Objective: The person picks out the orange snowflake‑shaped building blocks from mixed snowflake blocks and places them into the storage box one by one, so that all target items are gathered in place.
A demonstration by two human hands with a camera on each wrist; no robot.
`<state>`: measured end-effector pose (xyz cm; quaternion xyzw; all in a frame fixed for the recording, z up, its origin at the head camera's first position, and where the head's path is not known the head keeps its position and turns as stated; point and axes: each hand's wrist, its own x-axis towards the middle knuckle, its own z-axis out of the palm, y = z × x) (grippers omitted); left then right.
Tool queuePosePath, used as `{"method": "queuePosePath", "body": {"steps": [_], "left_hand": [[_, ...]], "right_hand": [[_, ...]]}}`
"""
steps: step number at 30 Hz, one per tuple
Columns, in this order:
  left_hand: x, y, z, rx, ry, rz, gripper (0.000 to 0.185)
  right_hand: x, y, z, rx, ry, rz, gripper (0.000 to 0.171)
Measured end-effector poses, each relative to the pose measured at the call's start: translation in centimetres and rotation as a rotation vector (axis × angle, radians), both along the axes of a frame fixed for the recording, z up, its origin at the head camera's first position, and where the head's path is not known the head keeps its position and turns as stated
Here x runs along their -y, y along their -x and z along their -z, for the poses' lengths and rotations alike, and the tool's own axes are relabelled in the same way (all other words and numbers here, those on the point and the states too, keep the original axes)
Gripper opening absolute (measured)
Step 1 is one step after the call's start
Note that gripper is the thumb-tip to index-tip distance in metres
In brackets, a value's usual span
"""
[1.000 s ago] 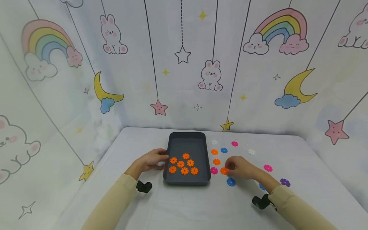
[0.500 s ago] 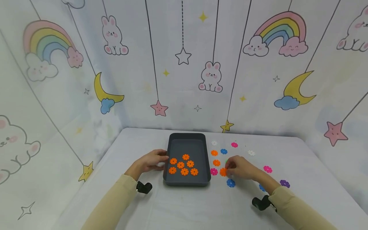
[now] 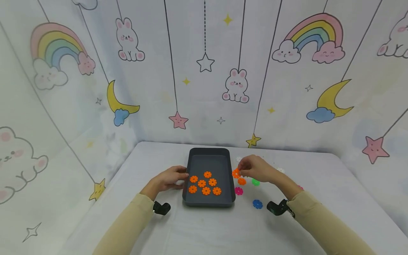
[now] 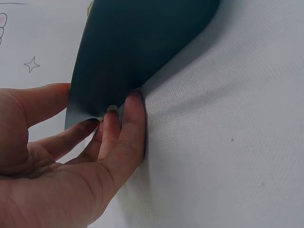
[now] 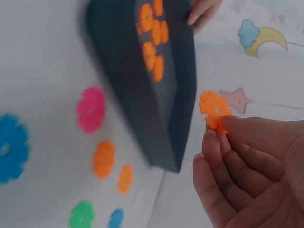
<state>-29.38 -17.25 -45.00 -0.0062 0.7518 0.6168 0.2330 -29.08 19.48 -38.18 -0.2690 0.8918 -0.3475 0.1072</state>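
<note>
My right hand (image 3: 256, 168) pinches an orange flower-shaped plastic disc (image 5: 211, 104) between thumb and fingertips, raised beside the tray's right edge. My left hand (image 3: 170, 177) holds the left side of a dark grey rectangular tray (image 3: 208, 161); in the left wrist view its thumb is at the rim and its curled fingers (image 4: 134, 114) are against the outer wall. Several orange discs (image 3: 212, 182) lie flat in the tray's near half. Below the right hand, another orange disc (image 3: 242, 181) rests on the table. An orange disc (image 5: 125, 179) farther back shows in the right wrist view.
A pink disc (image 3: 238, 191), a blue disc (image 3: 257, 204) and a green disc (image 3: 255, 182) lie right of the tray on the white tablecloth (image 3: 204, 230). White discs (image 3: 281, 170) are farther back, partly covered by the right hand. A printed curtain (image 3: 204, 88) hangs behind.
My right hand has lifted the nearest orange disc off the table and moved up and left toward the tray, uncovering the green disc. My left hand stays at the tray.
</note>
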Motion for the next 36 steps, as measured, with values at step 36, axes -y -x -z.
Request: {"method": "queuePosePath", "body": {"steps": [36], "left_hand": [[0.2, 0.2, 0.0, 0.007, -0.007, 0.008, 0.055]], "right_hand": [[14.6, 7.1, 2.4, 0.098, -0.187, -0.024, 0.010]]}}
